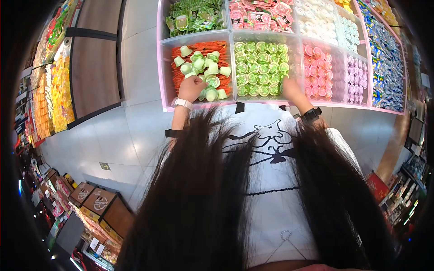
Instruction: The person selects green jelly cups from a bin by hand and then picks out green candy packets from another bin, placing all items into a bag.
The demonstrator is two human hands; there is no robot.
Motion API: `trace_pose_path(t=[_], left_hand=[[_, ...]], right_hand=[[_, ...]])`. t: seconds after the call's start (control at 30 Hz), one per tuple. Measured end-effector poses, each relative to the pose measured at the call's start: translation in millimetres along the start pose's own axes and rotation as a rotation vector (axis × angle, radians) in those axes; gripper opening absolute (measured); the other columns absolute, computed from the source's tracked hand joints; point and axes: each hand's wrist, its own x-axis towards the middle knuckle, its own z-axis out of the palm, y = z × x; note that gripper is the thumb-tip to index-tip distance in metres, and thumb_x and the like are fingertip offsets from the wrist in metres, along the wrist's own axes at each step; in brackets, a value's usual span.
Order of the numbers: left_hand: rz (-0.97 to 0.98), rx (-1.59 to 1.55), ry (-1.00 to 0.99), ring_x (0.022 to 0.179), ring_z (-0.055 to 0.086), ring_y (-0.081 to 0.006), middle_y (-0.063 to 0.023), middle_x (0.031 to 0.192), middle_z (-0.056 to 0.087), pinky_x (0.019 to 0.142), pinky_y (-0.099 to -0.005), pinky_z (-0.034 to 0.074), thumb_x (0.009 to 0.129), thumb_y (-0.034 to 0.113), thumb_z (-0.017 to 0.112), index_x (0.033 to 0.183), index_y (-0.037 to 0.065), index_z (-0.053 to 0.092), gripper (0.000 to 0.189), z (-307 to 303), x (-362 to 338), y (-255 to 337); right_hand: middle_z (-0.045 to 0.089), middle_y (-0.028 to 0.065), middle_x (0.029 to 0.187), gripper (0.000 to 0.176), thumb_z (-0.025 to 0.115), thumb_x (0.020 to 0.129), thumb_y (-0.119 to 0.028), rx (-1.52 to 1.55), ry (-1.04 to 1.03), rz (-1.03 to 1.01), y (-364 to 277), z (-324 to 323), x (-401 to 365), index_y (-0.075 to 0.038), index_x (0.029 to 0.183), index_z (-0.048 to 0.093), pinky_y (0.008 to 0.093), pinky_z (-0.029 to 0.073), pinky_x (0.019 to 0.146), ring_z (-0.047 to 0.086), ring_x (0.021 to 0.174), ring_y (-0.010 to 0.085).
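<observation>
Loose green jelly cups (198, 64) lie jumbled over red-orange packets (221, 47) in the front left compartment. My left hand (191, 88) is at these cups, its fingers pinched by one; what they grip is too small to tell. In the compartment to the right, green cups (263, 67) stand in neat rows. My right hand (293, 88) is at the right edge of those rows, blurred, and whether it holds a cup is unclear. Pink cups (318, 72) stand in rows to its right.
Clear dividers and a pink rim (262, 104) frame the compartments. Behind are green packets (194, 18), pink packets (260, 16) and white items (315, 20). Purple cups (357, 79) and blue packets (386, 58) are at the right. Long dark hair hangs in the foreground.
</observation>
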Motion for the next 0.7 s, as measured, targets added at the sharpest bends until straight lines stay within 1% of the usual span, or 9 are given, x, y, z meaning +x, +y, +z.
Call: trace_pose_path(t=[0.03, 0.13, 0.23, 0.33, 0.43, 0.53, 0.63, 0.7], left_hand=[[0.007, 0.008, 0.000, 0.060, 0.055, -0.0205, -0.0111, 0.064, 0.057, 0.058, -0.0293, 0.043, 0.062, 0.026, 0.067, 0.073, -0.001, 0.057, 0.031, 0.0, -0.5, -3.2], [0.034, 0.023, -0.012, 0.060, 0.055, -0.0207, -0.0104, 0.065, 0.057, 0.058, -0.0294, 0.043, 0.062, 0.026, 0.067, 0.073, -0.001, 0.057, 0.031, 1.2, -2.3, -4.5], [0.003, 0.021, -0.055, 0.058, 0.054, -0.0192, -0.0097, 0.064, 0.056, 0.057, -0.0289, 0.043, 0.063, 0.025, 0.067, 0.074, -0.001, 0.057, 0.030, 4.4, -4.5, -1.0], [0.018, -0.033, -0.066, 0.056, 0.053, -0.0174, -0.0090, 0.062, 0.055, 0.055, -0.0279, 0.043, 0.063, 0.023, 0.067, 0.073, -0.001, 0.056, 0.029, 7.6, -7.7, 3.0], [0.033, -0.050, -0.068, 0.057, 0.052, -0.0161, -0.0086, 0.062, 0.055, 0.055, -0.0270, 0.042, 0.064, 0.022, 0.067, 0.073, -0.002, 0.056, 0.028, 5.7, -10.5, 4.0], [0.065, -0.146, -0.030, 0.059, 0.052, -0.0157, -0.0084, 0.064, 0.055, 0.055, -0.0267, 0.042, 0.064, 0.023, 0.067, 0.074, -0.002, 0.056, 0.030, 8.2, -7.5, -8.1], [0.030, -0.166, -0.047, 0.060, 0.052, -0.0153, -0.0077, 0.065, 0.055, 0.056, -0.0267, 0.042, 0.064, 0.023, 0.067, 0.075, -0.002, 0.056, 0.030, 5.3, -8.2, -5.6], [0.042, -0.152, -0.053, 0.060, 0.052, -0.0148, -0.0074, 0.065, 0.054, 0.055, -0.0265, 0.042, 0.064, 0.023, 0.067, 0.075, -0.002, 0.056, 0.030, 5.8, -7.9, -4.3]], right_hand=[[0.056, 0.0235, 0.079, 0.016, 0.048, 0.066, -0.001, -0.012, 0.076, 0.014, -1.2, 5.1, -0.2, 0.005, 0.081, 0.050, 0.0400, 0.045, 0.067, 0.056, 0.073, 0.0356], [0.057, 0.0230, 0.077, 0.018, 0.048, 0.067, -0.002, 0.013, -0.023, 0.047, -4.8, 11.7, 3.5, 0.005, 0.084, 0.048, 0.0397, 0.046, 0.065, 0.057, 0.074, 0.0344], [0.057, 0.0234, 0.076, 0.018, 0.049, 0.068, -0.003, 0.100, -0.044, 0.084, -2.9, 9.2, 8.0, 0.004, 0.084, 0.049, 0.0386, 0.046, 0.063, 0.057, 0.075, 0.0338], [0.057, 0.0233, 0.079, 0.018, 0.050, 0.067, -0.005, 0.041, -0.007, 0.119, -5.4, 13.9, 12.4, 0.004, 0.083, 0.052, 0.0377, 0.047, 0.064, 0.057, 0.075, 0.0334], [0.058, 0.0224, 0.079, 0.016, 0.051, 0.067, -0.007, 0.013, -0.044, 0.106, -3.2, 14.8, 12.2, 0.003, 0.079, 0.057, 0.0373, 0.047, 0.065, 0.057, 0.075, 0.0327], [0.058, 0.0217, 0.079, 0.014, 0.052, 0.066, -0.008, 0.032, -0.068, 0.132, -3.3, 13.5, 10.0, 0.002, 0.074, 0.059, 0.0379, 0.046, 0.066, 0.058, 0.075, 0.0324], [0.058, 0.0225, 0.078, 0.014, 0.052, 0.066, -0.008, 0.076, -0.048, 0.137, -0.9, 15.5, 9.1, 0.003, 0.073, 0.059, 0.0387, 0.046, 0.065, 0.057, 0.073, 0.0330], [0.058, 0.0223, 0.078, 0.014, 0.052, 0.065, -0.008, 0.059, -0.073, 0.106, 2.3, 13.5, 12.7, 0.002, 0.072, 0.059, 0.0393, 0.046, 0.065, 0.057, 0.073, 0.0330]])
